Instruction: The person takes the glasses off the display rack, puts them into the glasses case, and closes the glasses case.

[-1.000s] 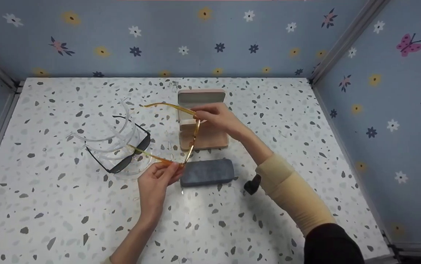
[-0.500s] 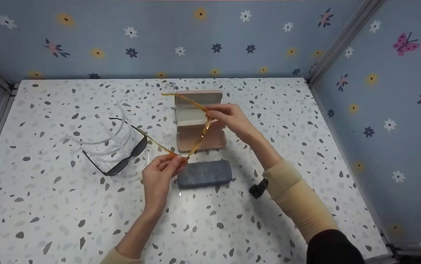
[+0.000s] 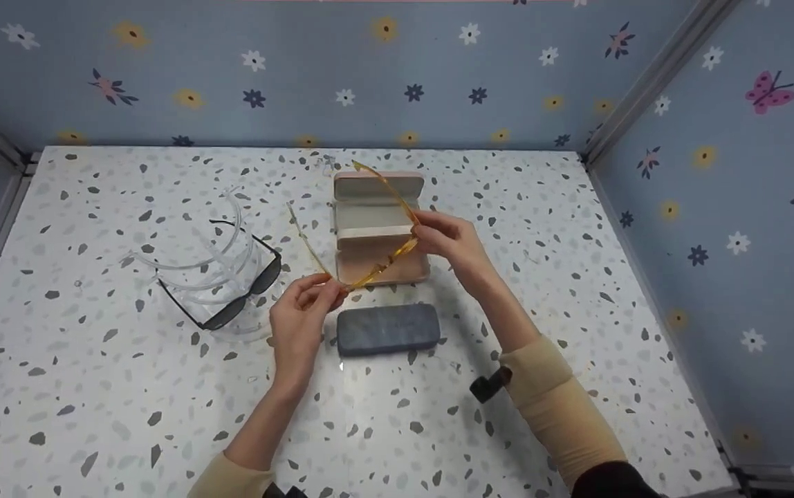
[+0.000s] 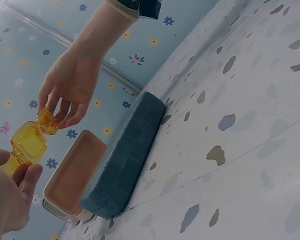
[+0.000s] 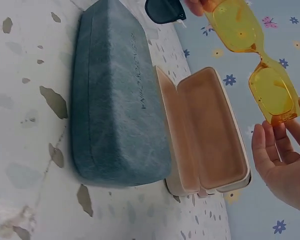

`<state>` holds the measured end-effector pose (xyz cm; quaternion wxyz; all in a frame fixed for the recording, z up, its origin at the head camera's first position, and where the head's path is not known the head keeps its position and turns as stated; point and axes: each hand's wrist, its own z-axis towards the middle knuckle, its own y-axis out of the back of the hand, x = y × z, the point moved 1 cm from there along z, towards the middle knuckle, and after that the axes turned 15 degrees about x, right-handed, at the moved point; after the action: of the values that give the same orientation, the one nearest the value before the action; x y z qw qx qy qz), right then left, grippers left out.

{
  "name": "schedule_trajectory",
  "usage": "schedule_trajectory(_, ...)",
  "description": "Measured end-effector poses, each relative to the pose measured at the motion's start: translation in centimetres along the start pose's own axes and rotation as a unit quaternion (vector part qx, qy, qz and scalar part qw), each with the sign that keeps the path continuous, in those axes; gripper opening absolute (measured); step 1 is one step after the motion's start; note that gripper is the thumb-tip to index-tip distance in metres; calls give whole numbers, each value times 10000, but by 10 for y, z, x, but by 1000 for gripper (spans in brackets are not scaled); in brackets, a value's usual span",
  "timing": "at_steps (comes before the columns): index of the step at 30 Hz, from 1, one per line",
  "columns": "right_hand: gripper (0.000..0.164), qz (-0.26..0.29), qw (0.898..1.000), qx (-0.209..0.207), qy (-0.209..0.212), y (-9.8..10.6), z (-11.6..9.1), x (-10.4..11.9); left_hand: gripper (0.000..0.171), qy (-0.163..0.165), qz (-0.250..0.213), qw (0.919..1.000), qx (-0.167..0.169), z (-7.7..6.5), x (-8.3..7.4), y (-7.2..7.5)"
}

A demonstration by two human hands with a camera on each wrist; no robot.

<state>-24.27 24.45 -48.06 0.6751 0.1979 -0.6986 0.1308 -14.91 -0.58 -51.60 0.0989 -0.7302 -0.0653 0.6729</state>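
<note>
Both hands hold yellow-tinted glasses (image 3: 377,271) in the air, temples unfolded and pointing away. My left hand (image 3: 297,328) pinches one end of the front near the hinge, and my right hand (image 3: 459,252) pinches the other end. Their clear yellow lenses show well in the right wrist view, where the right hand (image 5: 287,167) grips the lower corner of the glasses (image 5: 237,25). Beneath them, an open pink glasses case (image 3: 407,273) with a pale lining lies on the table. Nearer me is a closed blue-grey glasses case (image 3: 389,330).
To the left, black sunglasses (image 3: 265,275) lie against several clear plastic frames (image 3: 217,263), which overlap. The speckled white table (image 3: 127,387) ends at a flowered back wall (image 3: 300,69) and a side wall (image 3: 708,207). A black strap piece (image 3: 490,384) hangs at the right cuff.
The yellow glasses have turned clockwise and shifted right, so their temples now point toward the back wall. The right hand has moved right; the left hand has risen slightly. The cases have stayed put.
</note>
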Motion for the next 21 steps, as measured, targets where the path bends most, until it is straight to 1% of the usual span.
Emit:
schedule_trajectory(3,42,-29,9999,-151,-10,-2,-7,-4,31,-94,306,9995,-42,2,0,2)
schedule_trajectory(8,46,111,9991,-407,54,-9,-18,-8,41,-296,720,9969,-136,7,-1,2)
schedule_trajectory(11,47,104,9983,-564,121,-14,-24,-10,46,-512,966,9939,-152,9,-2,1)
schedule_trajectory(14,47,21,9972,-705,257,-18,-30,-12,46,-749,1243,9893,-144,11,-1,0)
schedule_trajectory(17,48,-79,9962,-779,384,-21,-34,-15,46,-841,1320,9876,-103,10,-3,-2)
schedule_trajectory(21,48,-86,9953,-851,465,-24,-40,-17,51,-783,1108,9907,25,10,-2,-2)
